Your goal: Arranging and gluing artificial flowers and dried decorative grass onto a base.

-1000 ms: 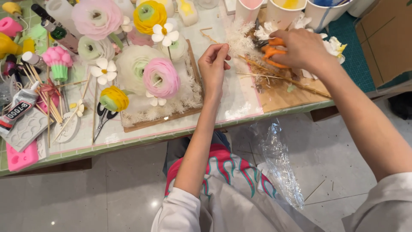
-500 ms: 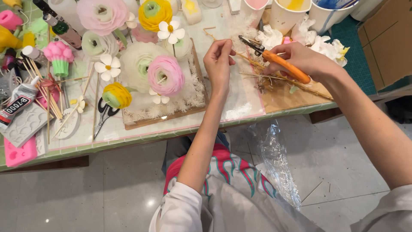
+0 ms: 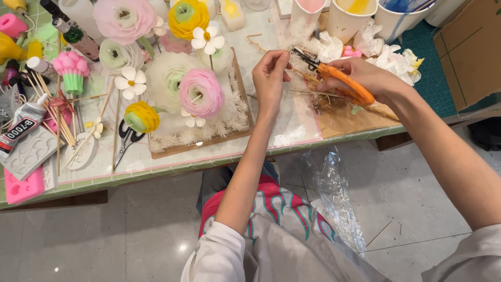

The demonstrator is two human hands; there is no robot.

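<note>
Worked at a pale, glass-topped table (image 3: pixel 172 167) crowded with craft goods, set over a grey tiled floor (image 3: pixel 94 240) strewn with a crumpled clear plastic wrap (image 3: pixel 336 198). Laid across the table: a wooden board (image 3: pixel 198 146) with pink, white and yellow handmade flowers, black scissors (image 3: pixel 125 138) beside it, thin wooden sticks (image 3: pixel 57 120) to the far left, paper cups (image 3: pixel 355 18) along the far edge.

Held orange-handled snips (image 3: pixel 342 82) in the right hand (image 3: pixel 365 78), fingers wrapped tight round the handles, dark blades pointed left, just above the table's far middle. Pinched a thin, pale dried stem (image 3: pixel 308 91) with the left hand (image 3: pixel 270 73), fingertips pressed together right at the blade tips. Looked slender, straw-coloured and twiggy, that stem, among fluffy white tufts.
</note>
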